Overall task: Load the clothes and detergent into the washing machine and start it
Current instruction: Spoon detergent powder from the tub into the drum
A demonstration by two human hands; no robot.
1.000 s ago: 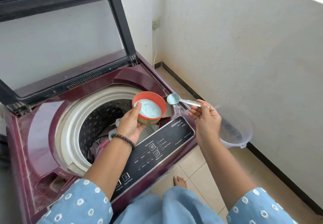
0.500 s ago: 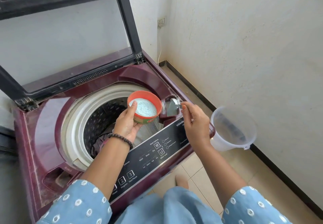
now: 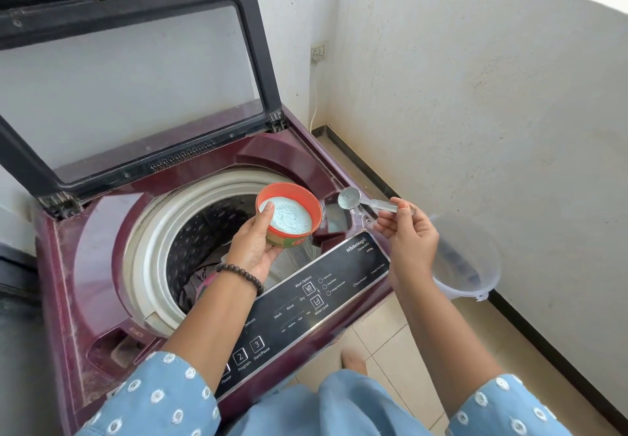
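A maroon top-load washing machine (image 3: 85, 231) stands with its lid (image 3: 136, 78) raised. Dark clothes (image 3: 200, 282) lie in the drum. My left hand (image 3: 253, 245) grips an orange tub (image 3: 306, 204) of pale blue detergent powder over the drum's right side. My right hand (image 3: 407, 235) pinches the handle of a clear plastic spoon (image 3: 350, 197), whose bowl looks empty and hovers above the detergent compartment (image 3: 338, 221). Pale blue powder shows in that compartment. The control panel (image 3: 306, 306) runs along the front edge.
A clear plastic bucket (image 3: 475, 265) sits on the tiled floor to the right, against the white wall. A wall socket with a cord (image 3: 317, 53) is in the corner behind the machine. My foot (image 3: 353, 361) shows below the panel.
The spoon held powder a second ago, then tipped down into the compartment. Now it is lifted level and looks empty. The tub in my left hand stayed over the drum.
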